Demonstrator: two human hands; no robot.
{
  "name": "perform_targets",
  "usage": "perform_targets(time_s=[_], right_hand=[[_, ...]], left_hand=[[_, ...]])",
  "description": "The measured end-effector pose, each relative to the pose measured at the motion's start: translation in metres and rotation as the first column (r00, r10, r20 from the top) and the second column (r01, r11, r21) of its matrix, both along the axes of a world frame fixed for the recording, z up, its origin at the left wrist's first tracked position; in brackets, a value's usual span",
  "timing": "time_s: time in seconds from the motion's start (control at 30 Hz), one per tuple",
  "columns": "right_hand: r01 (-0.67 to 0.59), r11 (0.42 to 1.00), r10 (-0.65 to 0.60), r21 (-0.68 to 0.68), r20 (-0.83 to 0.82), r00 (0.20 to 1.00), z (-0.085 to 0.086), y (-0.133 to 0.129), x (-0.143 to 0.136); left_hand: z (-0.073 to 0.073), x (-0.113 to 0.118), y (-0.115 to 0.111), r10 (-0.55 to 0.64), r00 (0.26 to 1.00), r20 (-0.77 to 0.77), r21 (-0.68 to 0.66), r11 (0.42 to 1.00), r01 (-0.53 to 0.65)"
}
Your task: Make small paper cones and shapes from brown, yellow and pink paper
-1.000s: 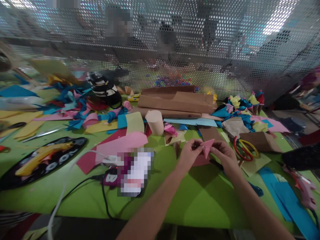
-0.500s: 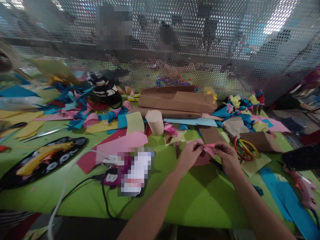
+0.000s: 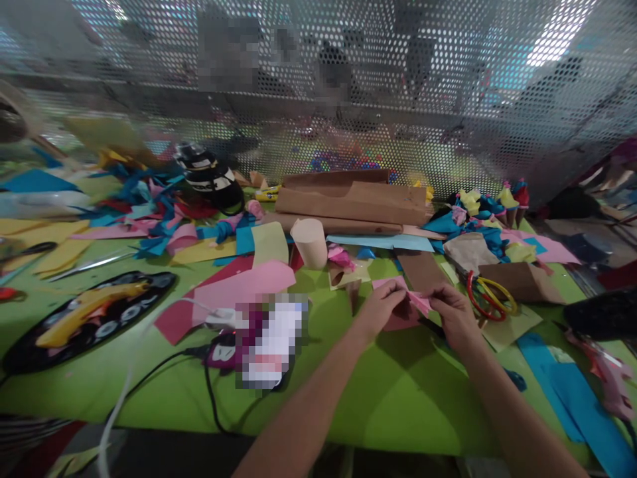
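Between my two hands is a small folded piece of pink paper [image 3: 419, 303]. My left hand [image 3: 381, 307] pinches its left side, and my right hand [image 3: 452, 313] pinches its right side. A flat pink sheet [image 3: 398, 320] lies on the green table [image 3: 358, 398] just beneath. Something dark and narrow, partly hidden, lies beside my right fingers. A small brown paper cone [image 3: 353, 296] stands left of my left hand. To the right of my right hand are red and yellow rings [image 3: 490, 297].
A phone [image 3: 275, 342], a purple power bank and cables lie left of my forearm. A black tray [image 3: 89, 318] is further left. Behind are a beige roll [image 3: 309, 243], brown paper [image 3: 353, 204] and a black bottle [image 3: 212, 179]. Blue strips and a pink glue gun [image 3: 610, 378] lie right.
The folded pink paper has turned and its tip now points more toward my right fingers. My hands have shifted only slightly, both still pinching.
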State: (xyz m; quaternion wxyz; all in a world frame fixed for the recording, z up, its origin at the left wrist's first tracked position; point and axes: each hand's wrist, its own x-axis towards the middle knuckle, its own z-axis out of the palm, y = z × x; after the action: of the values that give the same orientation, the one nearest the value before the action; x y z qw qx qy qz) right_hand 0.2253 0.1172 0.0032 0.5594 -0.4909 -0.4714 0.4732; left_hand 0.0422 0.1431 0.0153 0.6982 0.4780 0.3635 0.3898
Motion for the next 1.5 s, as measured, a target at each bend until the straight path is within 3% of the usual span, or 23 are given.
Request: perform_targets(time_s=[0.13,0.27,0.4,0.7,0.83,1.0,1.1,1.37,1.5], right_hand=[[-0.021,0.999,0.019,0.027,0.072,0.997,0.001,-0.002,0.0],[-0.045,0.998,0.038,0.054,0.132,0.99,0.004,-0.003,-0.001],[-0.031,0.999,0.027,0.036,0.098,0.995,0.009,-0.002,-0.003],[-0.124,0.982,0.126,-0.139,0.004,0.992,0.014,-0.005,-0.007],[-0.087,0.982,0.087,-0.165,-0.009,0.996,0.011,-0.003,-0.007],[-0.046,0.988,0.042,-0.149,-0.03,0.999,0.008,0.0,-0.003],[-0.05,0.989,0.043,-0.138,-0.052,0.998,0.007,0.001,-0.002],[-0.028,0.991,0.025,-0.128,-0.025,0.999,0.009,-0.001,-0.003],[-0.025,0.997,0.034,-0.069,0.121,0.992,0.009,-0.002,0.001]], left_hand=[[0.002,-0.003,-0.001,0.053,0.989,-0.14,0.115,0.993,-0.037],[0.002,-0.006,0.0,0.025,0.951,-0.31,0.261,0.963,0.06],[0.0,-0.006,0.001,0.041,0.938,-0.345,0.334,0.939,0.082],[0.01,-0.004,-0.008,0.263,0.845,-0.466,0.492,0.87,0.0],[0.008,-0.004,-0.007,0.235,0.874,-0.426,0.482,0.876,0.0],[0.002,-0.006,-0.001,0.222,0.934,-0.279,0.397,0.913,-0.099],[0.003,-0.008,0.0,0.238,0.932,-0.273,0.39,0.913,-0.119],[0.003,-0.007,-0.002,0.232,0.906,-0.353,0.483,0.875,-0.036],[0.005,-0.009,0.0,0.189,0.892,-0.41,0.48,0.877,0.035]])
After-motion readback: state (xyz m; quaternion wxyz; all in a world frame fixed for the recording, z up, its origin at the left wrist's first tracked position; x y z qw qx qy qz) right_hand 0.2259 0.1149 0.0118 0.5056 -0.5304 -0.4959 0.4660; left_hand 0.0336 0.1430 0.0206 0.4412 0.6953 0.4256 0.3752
